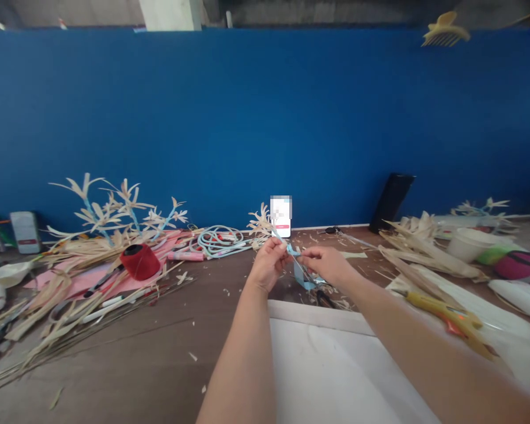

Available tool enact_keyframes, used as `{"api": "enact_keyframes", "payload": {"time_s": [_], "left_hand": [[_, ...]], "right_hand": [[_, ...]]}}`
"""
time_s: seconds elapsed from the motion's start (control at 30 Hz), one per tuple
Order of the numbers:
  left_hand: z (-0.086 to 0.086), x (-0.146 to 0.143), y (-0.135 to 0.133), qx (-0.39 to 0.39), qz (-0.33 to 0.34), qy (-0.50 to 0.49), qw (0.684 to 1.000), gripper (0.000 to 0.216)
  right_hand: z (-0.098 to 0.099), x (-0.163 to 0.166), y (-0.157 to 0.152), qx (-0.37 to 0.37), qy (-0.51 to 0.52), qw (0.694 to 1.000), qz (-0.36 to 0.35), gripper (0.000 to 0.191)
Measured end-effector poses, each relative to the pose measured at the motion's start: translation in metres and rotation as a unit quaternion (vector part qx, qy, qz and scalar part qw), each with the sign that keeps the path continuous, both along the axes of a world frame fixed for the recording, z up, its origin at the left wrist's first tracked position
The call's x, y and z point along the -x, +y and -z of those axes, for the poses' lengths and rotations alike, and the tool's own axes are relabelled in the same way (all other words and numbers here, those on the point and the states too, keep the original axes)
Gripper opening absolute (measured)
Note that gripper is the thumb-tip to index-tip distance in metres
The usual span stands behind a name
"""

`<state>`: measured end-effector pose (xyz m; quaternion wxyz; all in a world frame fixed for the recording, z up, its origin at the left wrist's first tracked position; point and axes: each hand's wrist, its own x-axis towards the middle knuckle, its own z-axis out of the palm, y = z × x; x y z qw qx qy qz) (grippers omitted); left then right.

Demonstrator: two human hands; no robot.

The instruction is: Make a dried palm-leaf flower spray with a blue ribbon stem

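A pale dried-husk flower (pixel 260 221) on a thin stem is held up over the table in front of me. My left hand (pixel 270 264) is closed, thumb and fingers pinching the stem just below the petals. On the lower part of the same stem, my right hand (pixel 329 263) is closed in a pinch where light-blue paper shows. A loose light-blue paper strip (pixel 299 274) hangs beneath the fingers. Dark-handled scissors (pixel 324 299) lie just below my hands among scraps. Exactly how the right fingertips meet strip and stem is partly hidden.
Finished-looking husk flowers (pixel 97 218), a red spool (pixel 140 261) and a light-blue cord coil (pixel 221 241) lie left. A phone (pixel 281 221) stands against the blue partition (pixel 247 118). To the right are husks (pixel 424 247) and a yellow glue gun (pixel 446 315). A white board (pixel 327 365) lies nearest me.
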<state>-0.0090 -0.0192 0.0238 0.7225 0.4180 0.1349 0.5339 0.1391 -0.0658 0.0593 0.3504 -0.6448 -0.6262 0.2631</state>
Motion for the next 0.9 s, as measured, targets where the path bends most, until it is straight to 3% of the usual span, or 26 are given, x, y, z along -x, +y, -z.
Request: {"api": "enact_keyframes", "payload": {"time_s": [0.17, 0.27, 0.33, 0.4, 0.47, 0.53, 0.63, 0.67, 0.73, 0.8, 0.9], "left_hand": [[0.003, -0.002, 0.004, 0.012, -0.045, 0.035, 0.998, 0.032], [0.004, -0.003, 0.006, 0.015, -0.072, 0.042, 0.996, 0.034], [0.004, -0.003, 0.006, 0.014, -0.073, 0.048, 0.996, 0.034], [0.003, -0.003, 0.005, 0.012, -0.072, 0.058, 0.996, 0.033], [0.004, -0.003, 0.006, 0.01, -0.08, 0.069, 0.994, 0.032], [0.005, -0.004, 0.007, 0.008, -0.093, 0.08, 0.992, 0.03], [0.009, -0.004, 0.01, -0.002, -0.103, 0.097, 0.99, 0.027], [0.01, -0.004, 0.01, -0.006, -0.102, 0.102, 0.99, 0.027], [0.011, -0.005, 0.011, -0.011, -0.101, 0.109, 0.989, 0.026], [0.011, -0.005, 0.01, -0.015, -0.104, 0.111, 0.988, 0.026], [0.01, -0.004, 0.009, -0.035, -0.115, 0.106, 0.987, 0.025]], "right_hand": [[0.005, -0.015, 0.012, -0.037, 0.013, 0.996, 0.084, 0.025], [0.001, -0.036, 0.027, -0.033, 0.108, 0.984, 0.139, 0.023], [-0.009, -0.055, 0.039, -0.05, 0.245, 0.951, 0.183, 0.015], [-0.02, -0.076, 0.05, -0.103, 0.413, 0.855, 0.295, 0.004], [-0.027, -0.094, 0.054, -0.104, 0.439, 0.828, 0.331, 0.012], [-0.026, -0.1, 0.052, -0.082, 0.442, 0.827, 0.338, 0.013], [-0.013, -0.084, 0.039, -0.054, 0.425, 0.852, 0.299, 0.006], [-0.007, -0.073, 0.034, -0.032, 0.419, 0.871, 0.252, 0.009], [0.0, -0.048, 0.025, 0.067, 0.375, 0.922, 0.075, 0.014], [0.003, -0.024, 0.02, 0.15, 0.34, 0.928, -0.002, 0.023], [0.003, 0.0, 0.022, 0.226, 0.354, 0.907, -0.037, 0.043]]}}
